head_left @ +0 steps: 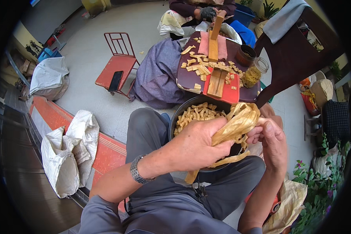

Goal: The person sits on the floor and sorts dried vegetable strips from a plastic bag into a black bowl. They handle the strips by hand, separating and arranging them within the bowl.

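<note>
Tan dried strips, one long bundle [238, 123], one o'clock from the wearer; left hand [199, 141] wrapped around it. Right hand [272, 141], two o'clock: thumb and fingers pressed together at the bundle's edge, what they pinch unclear. Black pot [219, 104], twelve to one, just beneath: many short pieces [195, 116], seemingly finished; bundle seemingly still uncut. Maroon table [186, 80], farther at one: loose pieces [201, 69], wooden stand [213, 50]. Farthest, twelve o'clock: co-worker's gloved hand [208, 14].

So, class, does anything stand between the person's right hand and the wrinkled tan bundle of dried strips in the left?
Nothing visible does. The left hand holds the wrinkled tan bundle of dried strips in its grip, and the right hand is close at the bundle's right side, though contact is hard to tell.
</note>
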Demonstrator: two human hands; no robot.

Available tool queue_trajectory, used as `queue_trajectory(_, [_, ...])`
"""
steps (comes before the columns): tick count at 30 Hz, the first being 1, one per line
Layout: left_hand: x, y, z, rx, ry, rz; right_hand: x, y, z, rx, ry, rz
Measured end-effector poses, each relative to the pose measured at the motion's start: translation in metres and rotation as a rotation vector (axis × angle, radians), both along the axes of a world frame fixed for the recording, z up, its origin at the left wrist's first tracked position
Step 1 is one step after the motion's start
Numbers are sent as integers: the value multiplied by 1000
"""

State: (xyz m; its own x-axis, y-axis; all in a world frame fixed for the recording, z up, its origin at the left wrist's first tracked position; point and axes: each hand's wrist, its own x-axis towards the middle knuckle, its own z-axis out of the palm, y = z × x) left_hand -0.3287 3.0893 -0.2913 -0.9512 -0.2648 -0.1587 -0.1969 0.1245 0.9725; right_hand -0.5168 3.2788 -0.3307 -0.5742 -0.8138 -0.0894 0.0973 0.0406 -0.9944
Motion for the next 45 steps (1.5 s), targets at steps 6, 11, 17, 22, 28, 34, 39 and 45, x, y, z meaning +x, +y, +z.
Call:
queue_trajectory(6, [19,-16,30,-319,353,107,-3,-1,5,-137,470,3])
queue_trajectory(11, [13,-12,29,-521,484,187,7,-13,-5,133,697,373])
queue_trajectory(17, [18,-45,-5,-396,206,343,-70,118,-77,235,350,-252])
queue_trajectory(22, [-13,-43,-42,-343,15,190,-128,180,-227,657,392,-416])
queue_trajectory(28, [-39,-32,-54,-435,-148,157,-95,110,-402,662,717,27])
queue_trajectory(34, [-57,-24,-69,-476,-297,14,-39,94,-463,1078,669,564])
queue_trajectory(39, [-66,-19,-75,-573,-234,-114,-54,109,-380,1047,317,322])
queue_trajectory(45, [-69,-2,-34,-171,-500,-4,-118,134,-423,964,329,404])
